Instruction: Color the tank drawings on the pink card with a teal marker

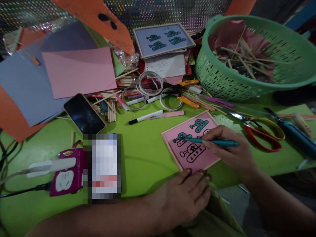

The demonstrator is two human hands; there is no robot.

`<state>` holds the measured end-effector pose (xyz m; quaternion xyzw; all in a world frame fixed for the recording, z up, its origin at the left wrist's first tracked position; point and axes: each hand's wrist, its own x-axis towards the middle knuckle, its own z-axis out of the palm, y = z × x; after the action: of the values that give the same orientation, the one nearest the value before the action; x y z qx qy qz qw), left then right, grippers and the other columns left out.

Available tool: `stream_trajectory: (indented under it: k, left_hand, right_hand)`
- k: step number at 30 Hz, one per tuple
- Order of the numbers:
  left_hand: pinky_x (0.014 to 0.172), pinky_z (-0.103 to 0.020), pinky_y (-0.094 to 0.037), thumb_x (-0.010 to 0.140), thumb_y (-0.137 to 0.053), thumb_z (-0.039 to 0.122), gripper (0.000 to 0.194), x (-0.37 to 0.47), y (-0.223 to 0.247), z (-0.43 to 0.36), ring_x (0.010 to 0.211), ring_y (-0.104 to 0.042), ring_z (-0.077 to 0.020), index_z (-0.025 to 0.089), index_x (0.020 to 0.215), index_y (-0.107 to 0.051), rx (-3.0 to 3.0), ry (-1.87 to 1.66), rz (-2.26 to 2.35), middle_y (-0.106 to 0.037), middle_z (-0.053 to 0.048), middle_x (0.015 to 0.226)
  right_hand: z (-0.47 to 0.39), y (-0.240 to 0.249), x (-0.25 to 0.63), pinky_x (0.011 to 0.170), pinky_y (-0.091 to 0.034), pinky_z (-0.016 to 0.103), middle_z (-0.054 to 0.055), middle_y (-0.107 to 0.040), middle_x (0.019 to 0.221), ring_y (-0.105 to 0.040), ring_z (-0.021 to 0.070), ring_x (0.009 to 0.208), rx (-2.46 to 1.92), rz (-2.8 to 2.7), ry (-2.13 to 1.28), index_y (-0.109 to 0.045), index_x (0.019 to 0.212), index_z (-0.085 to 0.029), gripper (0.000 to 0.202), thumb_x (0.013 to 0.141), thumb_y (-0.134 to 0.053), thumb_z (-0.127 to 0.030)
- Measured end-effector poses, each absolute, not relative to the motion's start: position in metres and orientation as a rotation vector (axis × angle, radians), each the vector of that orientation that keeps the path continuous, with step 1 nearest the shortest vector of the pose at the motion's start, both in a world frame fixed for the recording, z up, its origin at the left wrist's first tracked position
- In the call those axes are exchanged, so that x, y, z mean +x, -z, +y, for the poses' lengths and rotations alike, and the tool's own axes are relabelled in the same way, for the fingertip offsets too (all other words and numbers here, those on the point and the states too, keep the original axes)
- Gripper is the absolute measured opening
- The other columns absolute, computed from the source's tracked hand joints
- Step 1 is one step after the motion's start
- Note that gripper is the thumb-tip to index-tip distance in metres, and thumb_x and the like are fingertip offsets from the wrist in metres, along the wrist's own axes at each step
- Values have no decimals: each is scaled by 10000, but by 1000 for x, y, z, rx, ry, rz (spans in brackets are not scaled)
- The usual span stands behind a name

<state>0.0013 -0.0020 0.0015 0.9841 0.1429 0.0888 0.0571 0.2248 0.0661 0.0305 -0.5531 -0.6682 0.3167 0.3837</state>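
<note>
My right hand (223,144) pinches a teal marker (229,143), its tip on a pink card (206,160) edged with thin wooden strips. Black-outlined tank drawings cover the card. The upper tank (199,125) is filled in teal, and the one under the tip is partly teal. A lower tank (194,153) shows only outlines, while another at the right is partly hidden by my fingers. My left hand (189,194) lies palm down at the card's near edge, fingers stretched out and touching it.
Behind lie a framed blue card (164,40), tape rolls (150,84), orange-handled pliers (189,102) and a capped marker (145,117). Right are a green basket (229,82) of sticks and scissors (265,140). Left are a phone (85,113), a blurred-out screen (105,168) and a purple power socket (67,174).
</note>
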Motion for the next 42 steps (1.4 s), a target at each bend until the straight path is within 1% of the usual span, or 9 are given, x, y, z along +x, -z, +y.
stream_trajectory:
  k: [4, 10, 14, 18, 24, 28, 34, 38, 42]
  left_hand:
    - [1147, -389, -395, 1090, -443, 244, 409, 2, -2, -1, 1409, -564, -210, 213, 1455, -626, 2975, -291, 448, -571, -61, 1581]
    - [1147, -372, -397, 1095, -419, 233, 406, 2, -4, -1, 1404, -570, -196, 225, 1427, -653, 2975, -334, 489, -620, -20, 1535]
    - [1135, -384, -406, 1099, -397, 219, 423, 2, -3, -1, 1404, -572, -207, 211, 1450, -633, 2991, -318, 463, -603, -39, 1551]
    - [1138, -388, -405, 1094, -427, 240, 418, 3, -2, -2, 1412, -562, -212, 206, 1467, -613, 2980, -284, 445, -569, -60, 1583]
    - [1142, -391, -403, 1085, -454, 244, 410, 2, -4, -1, 1412, -562, -217, 208, 1457, -623, 2970, -275, 437, -577, -63, 1576]
    - [1148, -390, -401, 1090, -445, 247, 419, 2, -4, -1, 1428, -550, -217, 204, 1478, -599, 2966, -251, 439, -546, -72, 1602]
    - [1151, -378, -394, 1094, -416, 233, 415, 1, -4, -1, 1412, -566, -203, 215, 1453, -624, 2982, -318, 467, -589, -40, 1566]
    - [1150, -387, -396, 1098, -393, 229, 425, 2, -6, 1, 1415, -564, -207, 212, 1458, -617, 2981, -288, 452, -581, -47, 1573]
    - [1146, -380, -405, 1099, -387, 224, 426, 2, -6, 0, 1416, -565, -210, 209, 1453, -623, 2976, -286, 449, -590, -42, 1564]
  right_hand:
    - [67, -29, 225, 509, -521, 276, 2, -720, 703, -655, 167, 571, -1359, -1724, -806, -698, 825, -261, 108, 878, -787, -290]
    - [66, -31, 224, 511, -508, 263, 1, -713, 698, -642, 156, 570, -1403, -1715, -797, -694, 811, -248, 113, 875, -782, -280]
    - [66, -30, 225, 511, -512, 272, 8, -711, 690, -642, 162, 574, -1396, -1724, -801, -702, 800, -244, 141, 866, -798, -324]
    - [66, -30, 225, 531, -534, 282, 14, -722, 711, -663, 173, 602, -1387, -1718, -803, -711, 805, -253, 138, 870, -797, -339]
    - [66, -31, 223, 535, -553, 298, 24, -736, 716, -680, 184, 595, -1405, -1743, -835, -704, 819, -252, 151, 863, -805, -356]
    - [66, -30, 223, 519, -541, 296, 15, -729, 710, -669, 179, 575, -1401, -1761, -832, -702, 825, -261, 123, 882, -779, -337]
    - [65, -29, 224, 502, -525, 271, 2, -727, 712, -652, 159, 551, -1360, -1769, -810, -698, 842, -260, 82, 883, -769, -264]
    - [66, -30, 222, 536, -556, 283, 23, -753, 740, -699, 184, 605, -1368, -1795, -821, -713, 829, -254, 101, 862, -794, -304]
    - [67, -32, 220, 556, -574, 292, 26, -762, 745, -721, 193, 628, -1346, -1815, -816, -718, 818, -261, 89, 853, -789, -300]
